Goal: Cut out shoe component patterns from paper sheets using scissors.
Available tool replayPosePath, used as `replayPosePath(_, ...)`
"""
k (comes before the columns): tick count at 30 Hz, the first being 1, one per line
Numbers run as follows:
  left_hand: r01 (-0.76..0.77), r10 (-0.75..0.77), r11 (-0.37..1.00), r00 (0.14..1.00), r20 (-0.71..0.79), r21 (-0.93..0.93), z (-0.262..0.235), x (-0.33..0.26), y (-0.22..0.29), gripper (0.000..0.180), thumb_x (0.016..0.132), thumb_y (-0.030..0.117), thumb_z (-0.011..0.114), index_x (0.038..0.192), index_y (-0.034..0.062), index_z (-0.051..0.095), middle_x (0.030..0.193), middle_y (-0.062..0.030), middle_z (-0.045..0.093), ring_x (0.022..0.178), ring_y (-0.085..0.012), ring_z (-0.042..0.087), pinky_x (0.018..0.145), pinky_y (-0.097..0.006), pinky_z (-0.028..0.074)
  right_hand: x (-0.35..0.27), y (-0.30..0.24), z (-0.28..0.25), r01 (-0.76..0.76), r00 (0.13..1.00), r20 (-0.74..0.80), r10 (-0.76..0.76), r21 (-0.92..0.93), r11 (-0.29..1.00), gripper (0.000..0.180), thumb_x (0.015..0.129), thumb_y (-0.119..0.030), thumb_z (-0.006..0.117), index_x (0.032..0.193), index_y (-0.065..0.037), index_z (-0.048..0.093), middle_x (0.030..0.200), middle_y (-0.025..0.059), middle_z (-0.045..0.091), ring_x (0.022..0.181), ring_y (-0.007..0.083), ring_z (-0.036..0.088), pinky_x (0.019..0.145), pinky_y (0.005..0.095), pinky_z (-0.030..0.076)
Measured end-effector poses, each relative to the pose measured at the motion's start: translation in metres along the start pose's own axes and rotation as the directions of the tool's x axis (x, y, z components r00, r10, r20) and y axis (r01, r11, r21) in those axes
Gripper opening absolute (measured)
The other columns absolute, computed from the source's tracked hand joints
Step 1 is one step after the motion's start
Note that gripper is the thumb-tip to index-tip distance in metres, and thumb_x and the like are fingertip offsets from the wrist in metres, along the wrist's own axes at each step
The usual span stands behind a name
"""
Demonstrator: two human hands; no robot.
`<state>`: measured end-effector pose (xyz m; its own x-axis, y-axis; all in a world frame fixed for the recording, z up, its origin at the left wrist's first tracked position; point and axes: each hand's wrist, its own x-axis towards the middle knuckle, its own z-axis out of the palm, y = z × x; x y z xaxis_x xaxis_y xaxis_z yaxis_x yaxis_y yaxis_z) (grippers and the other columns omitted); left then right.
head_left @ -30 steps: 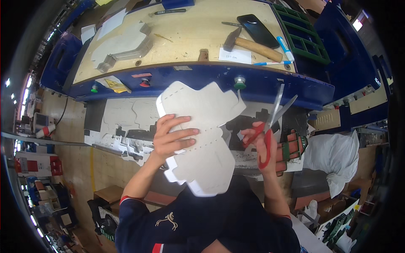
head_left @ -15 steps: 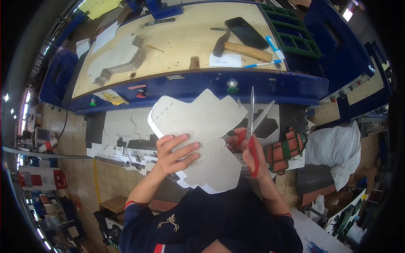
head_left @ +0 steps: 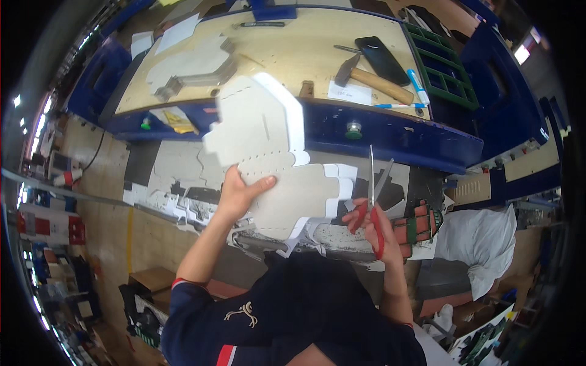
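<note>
A small stack of die-cut card pieces (head_left: 271, 195), grey on the face and white at the edges, is gripped by my left hand (head_left: 240, 194). The thumb lies over the face, while the other fingers are hidden behind. Rows of small slits run across the top piece. My right hand (head_left: 383, 229) holds red-handled scissors (head_left: 373, 192) with the blades pointing up and slightly apart. The scissors are to the right of the stack, not touching it. Below the stack, white scrap card (head_left: 201, 210) lies on the work surface.
On the wooden table (head_left: 268, 55) lie another cut card stack (head_left: 192, 66), a hammer (head_left: 372, 79), a black phone (head_left: 383, 61), pens and a paper label. A green cutting die (head_left: 418, 226) rests right of my right hand. A white sack (head_left: 479, 241) stands farther right.
My left hand has turned the card stack, so its outline and stepped edges now face differently. My right hand, with the scissors, has moved slightly away from it to the right.
</note>
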<state>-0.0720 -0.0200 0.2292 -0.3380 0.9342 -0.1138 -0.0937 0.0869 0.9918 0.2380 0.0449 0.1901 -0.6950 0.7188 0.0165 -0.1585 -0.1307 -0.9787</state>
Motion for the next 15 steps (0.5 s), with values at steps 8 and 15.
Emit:
replayPosePath(8, 0.171, -0.134, 0.923, 0.983, 0.130, -0.345, 0.008, 0.000, -0.018, 0.048, 0.082, 0.006, 0.070, 0.124, -0.0043, 0.048, 0.112, -0.0148, 0.063, 0.099, -0.0208, 0.064, 0.086, -0.033, 0.053, -0.020, -0.002, 0.015, -0.191, 0.971, 0.160, 0.178, 0.071, 0.979, 0.076, 0.085, -0.057, 0.064, 0.128, 0.002, 0.044, 0.093, 0.0101, 0.063, 0.078, 0.0112, 0.059, 0.073, 0.0244, 0.048)
replayPosePath(15, 0.092, -0.080, 0.958, 0.995, 0.055, -0.272, 0.002, -0.010, -0.021, 0.051, 0.080, 0.008, 0.073, 0.123, -0.0041, 0.050, 0.110, -0.0137, 0.063, 0.098, -0.0200, 0.063, 0.086, -0.033, 0.052, -0.029, -0.019, -0.003, -0.314, 0.894, 0.284, 0.346, -0.152, 0.937, 0.093, 0.074, -0.069, 0.067, 0.130, 0.001, 0.045, 0.092, 0.0114, 0.063, 0.078, 0.0129, 0.061, 0.071, 0.0255, 0.048)
